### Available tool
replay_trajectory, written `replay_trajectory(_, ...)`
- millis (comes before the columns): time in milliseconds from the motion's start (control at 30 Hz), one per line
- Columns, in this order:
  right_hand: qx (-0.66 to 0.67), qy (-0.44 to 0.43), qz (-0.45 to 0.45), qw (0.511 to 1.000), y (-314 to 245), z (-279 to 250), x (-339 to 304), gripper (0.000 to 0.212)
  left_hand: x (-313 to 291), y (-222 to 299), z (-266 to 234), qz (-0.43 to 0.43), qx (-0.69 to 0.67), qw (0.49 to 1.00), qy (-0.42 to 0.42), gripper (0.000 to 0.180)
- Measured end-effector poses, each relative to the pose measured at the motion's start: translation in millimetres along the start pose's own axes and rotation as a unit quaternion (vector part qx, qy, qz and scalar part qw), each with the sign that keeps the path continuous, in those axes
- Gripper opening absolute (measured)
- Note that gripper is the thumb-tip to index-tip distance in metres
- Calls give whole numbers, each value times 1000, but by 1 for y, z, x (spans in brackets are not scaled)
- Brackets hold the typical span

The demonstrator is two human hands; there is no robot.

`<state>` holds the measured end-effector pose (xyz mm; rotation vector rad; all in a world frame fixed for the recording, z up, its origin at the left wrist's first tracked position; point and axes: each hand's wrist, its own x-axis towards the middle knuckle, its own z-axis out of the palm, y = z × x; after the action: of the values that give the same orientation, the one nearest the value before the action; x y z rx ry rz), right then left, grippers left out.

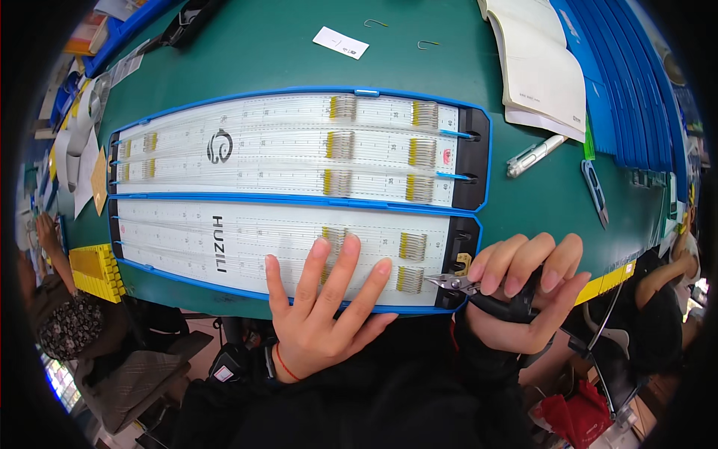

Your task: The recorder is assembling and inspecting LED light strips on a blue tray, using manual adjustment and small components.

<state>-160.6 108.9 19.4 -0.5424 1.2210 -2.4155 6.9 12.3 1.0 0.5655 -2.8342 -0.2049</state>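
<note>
- A workshop for small handwork, judging by the broad green worktable (277, 67)
- Near side: pliers (452, 282) over a blue case (299, 198) with rows of small hooks (342, 108)
- Far right: long blue cases (639, 82) grouped together
- Other people seated left (71, 329) and right (662, 292)

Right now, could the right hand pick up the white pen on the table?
Probably not yet: the right hand is gripping the cutters, so they would likely need to be put down first. The way itself looks free, with green table showing between the hand and the white pen.
</note>
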Motion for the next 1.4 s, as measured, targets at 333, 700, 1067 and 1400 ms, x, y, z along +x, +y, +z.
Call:
replay_trajectory(333, 5, -25, 11, 1000, 0, -5, 0, 39, -1, -2, 1, 24, 17, 1000, -2, 47)
replay_trajectory(700, -20, -7, -7, 1000, 4, 8, 2, 34, -1, -3, 0, 23, 16, 1000, -4, 48)
replay_trajectory(1067, 24, -32, 27, 999, -1, -2, 0, 40, -1, -2, 2, 21, 13, 1000, -2, 47)
replay_trajectory(1400, -35, -53, -88, 994, -20, 9, -10, 32, 5, -3, -10, -13, -87, 996, -14, 50)
